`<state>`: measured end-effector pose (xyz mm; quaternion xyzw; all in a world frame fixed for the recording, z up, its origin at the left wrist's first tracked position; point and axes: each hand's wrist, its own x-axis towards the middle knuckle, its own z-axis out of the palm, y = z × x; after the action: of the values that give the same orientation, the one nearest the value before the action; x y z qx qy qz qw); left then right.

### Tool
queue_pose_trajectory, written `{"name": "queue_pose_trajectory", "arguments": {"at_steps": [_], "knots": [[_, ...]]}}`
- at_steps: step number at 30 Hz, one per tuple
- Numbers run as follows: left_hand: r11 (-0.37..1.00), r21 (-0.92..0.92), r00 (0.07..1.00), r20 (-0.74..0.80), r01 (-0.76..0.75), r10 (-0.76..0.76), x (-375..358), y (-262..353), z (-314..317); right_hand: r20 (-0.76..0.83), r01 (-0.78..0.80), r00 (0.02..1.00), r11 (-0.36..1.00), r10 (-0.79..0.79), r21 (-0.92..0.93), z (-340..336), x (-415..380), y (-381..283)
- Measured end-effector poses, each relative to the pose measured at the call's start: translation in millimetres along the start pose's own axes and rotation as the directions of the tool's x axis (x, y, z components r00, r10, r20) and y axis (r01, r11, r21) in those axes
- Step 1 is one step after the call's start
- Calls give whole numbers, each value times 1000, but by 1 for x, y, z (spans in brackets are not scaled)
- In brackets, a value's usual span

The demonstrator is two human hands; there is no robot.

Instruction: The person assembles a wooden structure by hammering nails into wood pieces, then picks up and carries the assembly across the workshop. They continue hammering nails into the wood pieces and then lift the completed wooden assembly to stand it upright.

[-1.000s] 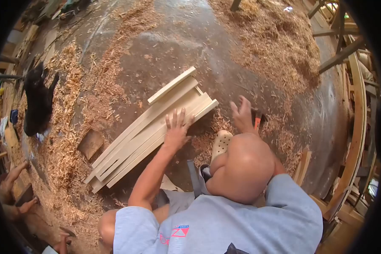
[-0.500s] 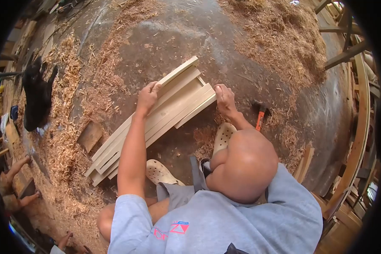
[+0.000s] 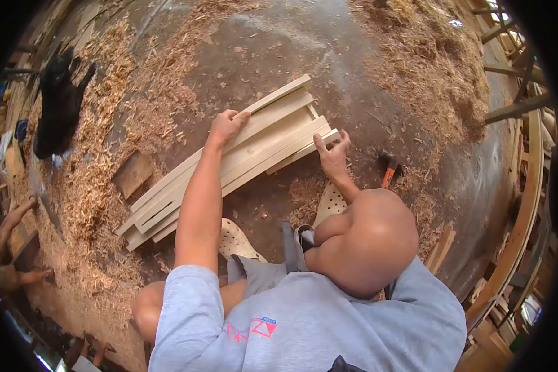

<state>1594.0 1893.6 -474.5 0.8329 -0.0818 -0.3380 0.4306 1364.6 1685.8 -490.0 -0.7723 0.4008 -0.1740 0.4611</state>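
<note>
A bundle of long pale wooden pieces point(image 3: 254, 149) lies slantwise over the floor in front of me, its near end at the lower left. My left hand point(image 3: 228, 127) grips the upper long edge of the wooden pieces, fingers curled over it. At the right end, my right hand point(image 3: 335, 152) has its thumb and fingers apart around the corner of the lower strip; its fingertips touch the wood. A slot shows in the wood near the lower left end.
A hammer with an orange handle point(image 3: 388, 176) lies right of my right hand. Wood shavings point(image 3: 428, 74) cover much of the floor point(image 3: 260, 68). A black dog point(image 3: 59, 105) lies at the left. Another person's legs point(image 3: 12, 235) show at the left edge. Timber point(image 3: 521, 229) stands along the right.
The wooden pieces and both hands appear a little further right in view. My right hand has opened from a closed hold at the corner, its fingers now spread around the strip's end.
</note>
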Motion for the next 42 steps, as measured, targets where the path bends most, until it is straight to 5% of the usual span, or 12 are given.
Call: {"name": "queue_pose_trajectory", "arguments": {"at_steps": [1,3,7,13,15,17,21,25,27,29,36,42], "knots": [[989,141,998,13,53,-55,0,-1,-4,15,6,1000,1000,-7,12,3,-4,3],[951,289,993,11,110,-118,0,-14,-14,279,-598,799,753,533,273,-10,-25,-42],[895,446,965,237,-3,-115,-22,22,-31,687,-725,594,649,418,232,10,-37,-19],[891,454,807,524,7,-273,29,-20,-12,644,-756,620,561,449,337,10,-45,-35],[951,292,865,498,-96,-66,14,-19,-6,656,-758,615,558,438,339,6,-49,-26],[968,251,847,508,30,-158,7,-23,-7,749,-846,525,343,404,407,3,-57,-14],[983,181,824,560,-17,-89,-49,68,-30,725,-813,574,370,381,450,-22,-56,-58],[979,94,846,521,-182,107,-67,98,-71,683,-709,673,511,284,486,-22,-40,-88],[934,346,899,431,-84,-79,-77,115,-94,672,-688,712,394,203,610,-30,-21,-116],[973,177,879,474,-150,50,-98,144,-108,727,-768,640,193,247,610,-52,10,-156],[745,626,968,224,-232,113,-152,228,-166,809,-788,578,332,109,518,-91,39,-245],[827,541,986,23,-151,165,-228,266,-206,845,-759,534,430,-18,489,-135,35,-330]]}}
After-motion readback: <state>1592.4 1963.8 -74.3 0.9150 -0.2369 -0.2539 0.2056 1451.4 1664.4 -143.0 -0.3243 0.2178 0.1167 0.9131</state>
